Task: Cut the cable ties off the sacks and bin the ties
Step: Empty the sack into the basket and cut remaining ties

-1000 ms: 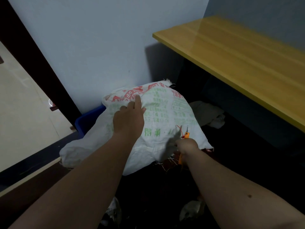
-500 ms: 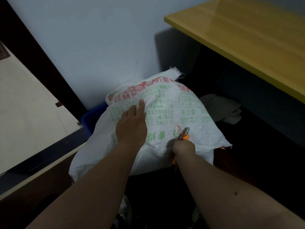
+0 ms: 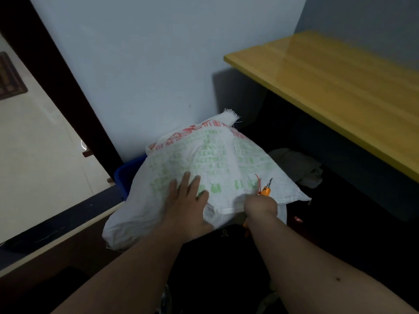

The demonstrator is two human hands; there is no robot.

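A white woven sack with green and red print lies against the wall, partly covering a blue bin. My left hand rests flat on the sack's near side, fingers spread. My right hand is closed around orange-handled cutters, whose metal tips point up over the sack. A thin red cable tie sticks up from the same fist beside the cutters.
A yellow wooden tabletop juts out at the right. Under it, on the dark floor, lies a grey cloth. A dark door frame stands at the left, with a pale floor beyond.
My left hand has slid down the sack toward me. The right hand keeps the cutters and red tie at the sack's near edge. The view shifted slightly.
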